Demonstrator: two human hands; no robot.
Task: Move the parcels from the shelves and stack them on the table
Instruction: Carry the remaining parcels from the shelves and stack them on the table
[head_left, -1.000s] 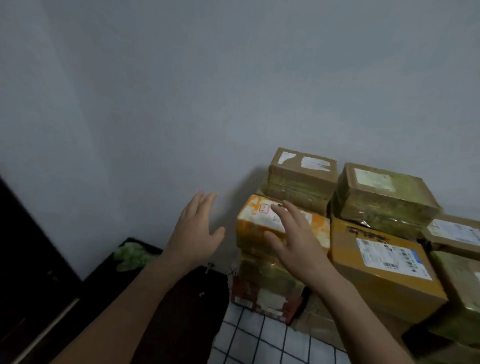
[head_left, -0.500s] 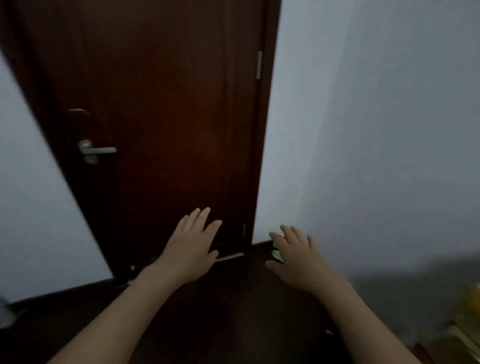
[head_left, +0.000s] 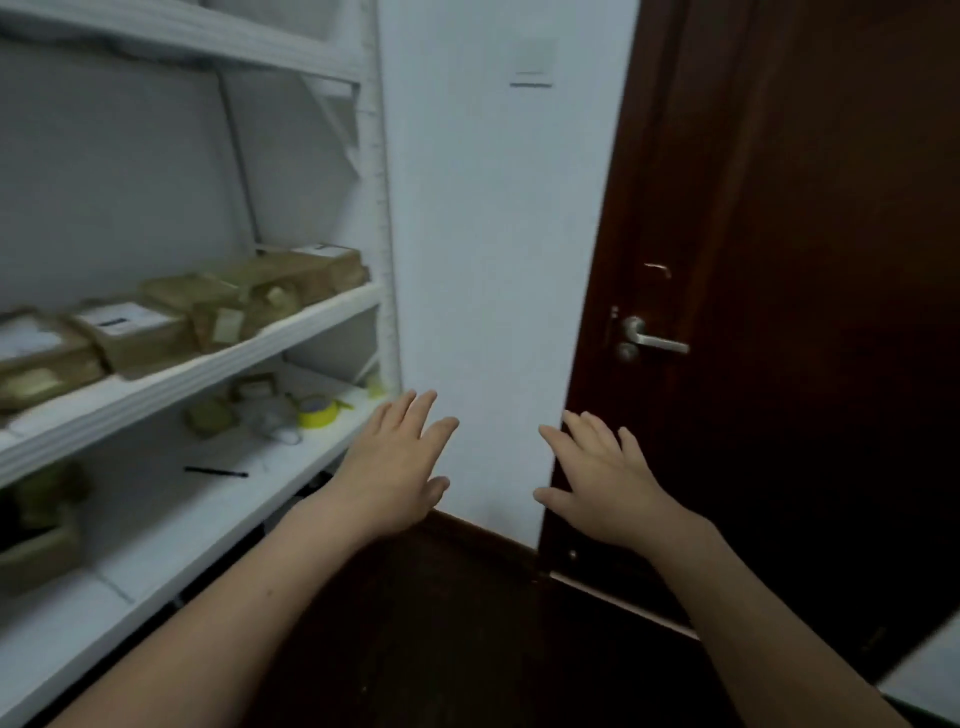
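Both the left hand (head_left: 397, 470) and right hand (head_left: 605, 480) hover empty, fingers spread apart, before a white wall (head_left: 498, 260); brown cardboard parcels (head_left: 218, 306) line the white metal shelf (head_left: 208, 371) along its front edge, beside a dark wooden door (head_left: 805, 312).

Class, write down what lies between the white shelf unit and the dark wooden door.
In the head view, a strip of white wall lies between the shelf unit and the door, bare except for a switch plate near its top.
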